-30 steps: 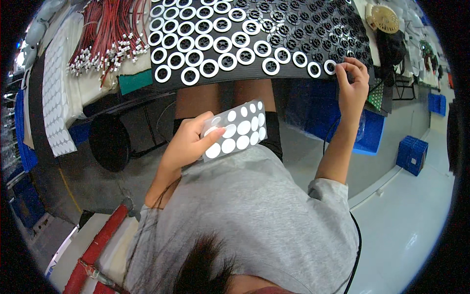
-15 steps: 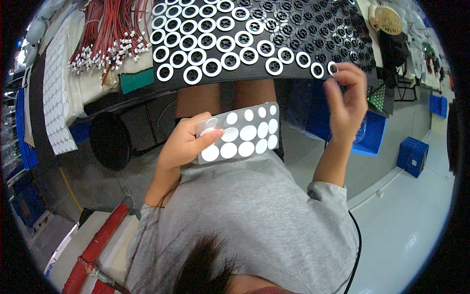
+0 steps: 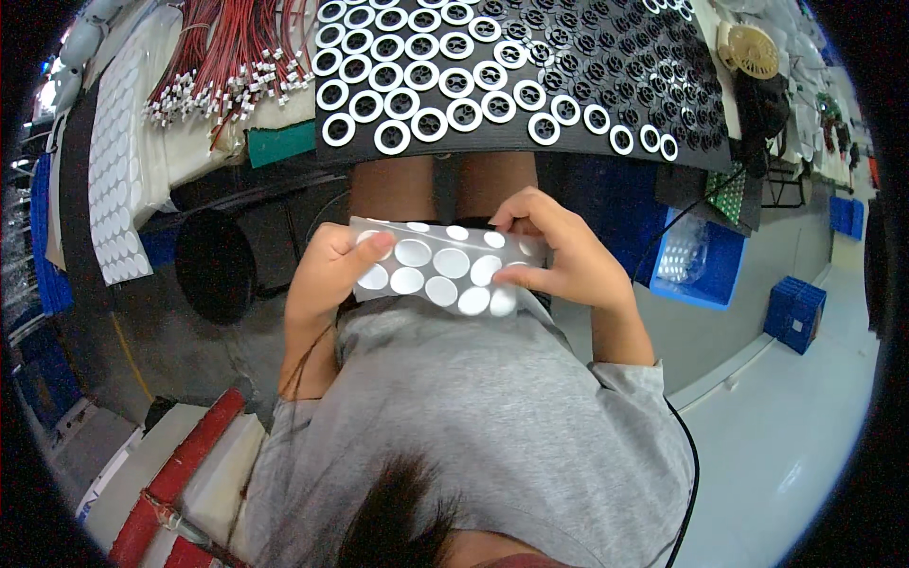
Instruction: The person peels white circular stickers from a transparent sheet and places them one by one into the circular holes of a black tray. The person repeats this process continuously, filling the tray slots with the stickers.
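My left hand [image 3: 325, 270] grips the left end of a translucent sheet of round white stickers [image 3: 433, 275], thumb on top. At the sheet's right end is my right hand [image 3: 578, 254], its thumb pressed on the lower stickers and its fingers curled over the upper edge. Held over my lap, the sheet bends a little. Beyond it, on a black board [image 3: 578, 147], lie rows of round black plastic parts [image 3: 606, 66]. Many on the left and along the front edge carry a white ring [image 3: 429, 124].
Left on the table are a bundle of red and black wires with white connectors [image 3: 232, 90] and a long strip of white round stickers [image 3: 118, 189]. A blue bin [image 3: 696, 270] stands below right, with a blue crate [image 3: 795, 314] farther off. A small beige fan [image 3: 753, 49] sits far right.
My right hand has come down from the board's front right edge to the sheet's right end. Another white ring now shows at that corner of the board. The sheet is more bent.
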Available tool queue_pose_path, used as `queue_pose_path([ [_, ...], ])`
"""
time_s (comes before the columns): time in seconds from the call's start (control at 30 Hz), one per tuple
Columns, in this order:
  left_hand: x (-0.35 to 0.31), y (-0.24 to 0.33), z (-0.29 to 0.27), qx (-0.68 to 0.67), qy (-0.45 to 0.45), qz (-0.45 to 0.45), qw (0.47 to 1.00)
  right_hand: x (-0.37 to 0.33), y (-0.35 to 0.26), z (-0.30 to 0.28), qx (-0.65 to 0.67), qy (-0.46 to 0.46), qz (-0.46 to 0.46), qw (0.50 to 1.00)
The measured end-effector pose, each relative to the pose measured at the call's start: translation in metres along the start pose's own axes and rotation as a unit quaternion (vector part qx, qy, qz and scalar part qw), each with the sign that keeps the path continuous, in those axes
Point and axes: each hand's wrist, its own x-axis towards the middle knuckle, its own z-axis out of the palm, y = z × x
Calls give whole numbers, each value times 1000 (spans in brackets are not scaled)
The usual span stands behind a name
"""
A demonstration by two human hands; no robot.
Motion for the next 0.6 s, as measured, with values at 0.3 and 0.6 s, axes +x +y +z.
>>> queue_pose_path([
  [0.3, 0, 23, 7, 374, 176, 169, 895, 5, -8, 22, 67, 70, 15, 995],
  [0.6, 9, 25, 38, 243, -58, 130, 960, 9, -15, 30, 1, 35, -49, 998],
])
